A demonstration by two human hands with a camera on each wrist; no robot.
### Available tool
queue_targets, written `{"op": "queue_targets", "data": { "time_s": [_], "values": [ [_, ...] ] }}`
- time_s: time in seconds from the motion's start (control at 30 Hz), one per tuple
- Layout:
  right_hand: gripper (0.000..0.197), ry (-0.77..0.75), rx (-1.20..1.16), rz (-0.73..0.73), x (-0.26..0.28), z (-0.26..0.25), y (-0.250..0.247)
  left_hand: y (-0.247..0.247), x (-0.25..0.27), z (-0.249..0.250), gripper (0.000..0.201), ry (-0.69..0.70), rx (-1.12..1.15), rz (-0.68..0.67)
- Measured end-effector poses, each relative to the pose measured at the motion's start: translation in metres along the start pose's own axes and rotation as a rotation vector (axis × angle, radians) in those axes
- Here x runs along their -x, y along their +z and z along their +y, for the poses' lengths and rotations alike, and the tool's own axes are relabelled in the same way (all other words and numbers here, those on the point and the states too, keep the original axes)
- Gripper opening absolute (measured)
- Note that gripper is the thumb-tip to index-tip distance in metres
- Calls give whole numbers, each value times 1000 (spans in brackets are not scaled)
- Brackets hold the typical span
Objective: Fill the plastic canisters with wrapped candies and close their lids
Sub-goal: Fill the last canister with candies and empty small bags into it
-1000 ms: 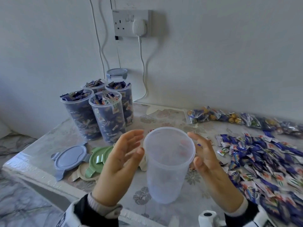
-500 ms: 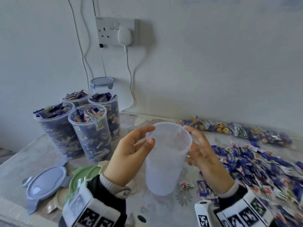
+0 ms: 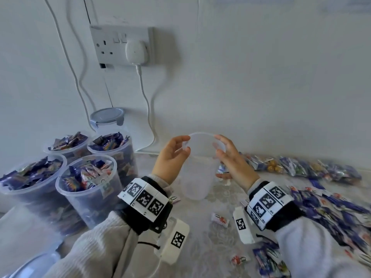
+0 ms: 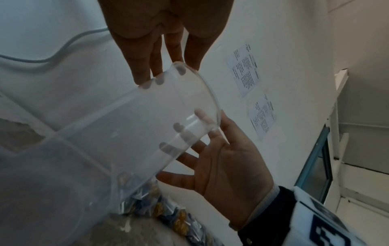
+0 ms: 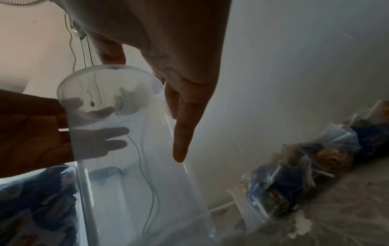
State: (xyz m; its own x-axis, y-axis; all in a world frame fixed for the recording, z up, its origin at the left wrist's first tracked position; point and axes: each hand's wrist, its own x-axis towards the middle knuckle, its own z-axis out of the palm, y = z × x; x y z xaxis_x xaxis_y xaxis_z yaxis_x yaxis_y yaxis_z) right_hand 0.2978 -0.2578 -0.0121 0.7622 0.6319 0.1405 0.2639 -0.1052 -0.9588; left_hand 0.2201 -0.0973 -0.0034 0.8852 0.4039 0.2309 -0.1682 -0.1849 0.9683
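An empty clear plastic canister (image 3: 197, 173) is held between my two hands above the table (image 3: 208, 249), its mouth tipped toward the wall. My left hand (image 3: 174, 155) grips it just under the rim, thumb on the near side and fingers on the far side. On the opposite side my right hand (image 3: 228, 157) holds it, thumb at the rim and fingers spread along the wall. The left wrist view shows the canister (image 4: 126, 133) with both sets of fingertips showing through it. Loose wrapped candies (image 3: 331, 209) lie in a heap at the right.
Several open canisters full of candies (image 3: 90, 187) stand at the left, with a lidded one (image 3: 106, 117) behind them. Bags of candies (image 3: 301, 169) line the wall at the right. A bluish lid (image 3: 30, 263) lies at the bottom left. A few stray candies (image 3: 219, 219) sit near my wrists.
My hands, first apart on either side of the canister, have closed onto it near the rim. The canister has moved away from me toward the wall and tipped.
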Motion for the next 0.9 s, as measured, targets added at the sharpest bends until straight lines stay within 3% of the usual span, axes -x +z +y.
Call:
{"op": "queue_targets", "data": {
  "time_s": [0.17, 0.33, 0.47, 0.53, 0.6, 0.67, 0.77, 0.9],
  "values": [
    [38, 33, 35, -17, -10, 4, 4, -4, -15, -6, 23, -139, 14, 6],
    [51, 110, 110, -73, -11, 5, -3, -8, -15, -12, 48, -175, -192, 72],
    [55, 188, 256, -82, -3, 4, -29, 1, 2, -25, 38, -402, -133, 172],
    [46, 250, 386, -131, 2, 8, -49, 8, 16, -39, 42, -547, -241, 110],
    [41, 322, 563, -218, 7, 16, -70, 13, 27, -53, 46, -698, -544, -78],
    [43, 397, 782, -337, 12, 25, -90, 19, 34, -65, 51, -738, -895, -241],
    [56, 514, 1013, -488, 20, 50, -121, 36, 44, -71, 61, -787, -1099, -256],
    [93, 680, 1026, -607, 45, 77, -152, 64, 54, -64, 59, -746, -1175, -337]
  ]
}}
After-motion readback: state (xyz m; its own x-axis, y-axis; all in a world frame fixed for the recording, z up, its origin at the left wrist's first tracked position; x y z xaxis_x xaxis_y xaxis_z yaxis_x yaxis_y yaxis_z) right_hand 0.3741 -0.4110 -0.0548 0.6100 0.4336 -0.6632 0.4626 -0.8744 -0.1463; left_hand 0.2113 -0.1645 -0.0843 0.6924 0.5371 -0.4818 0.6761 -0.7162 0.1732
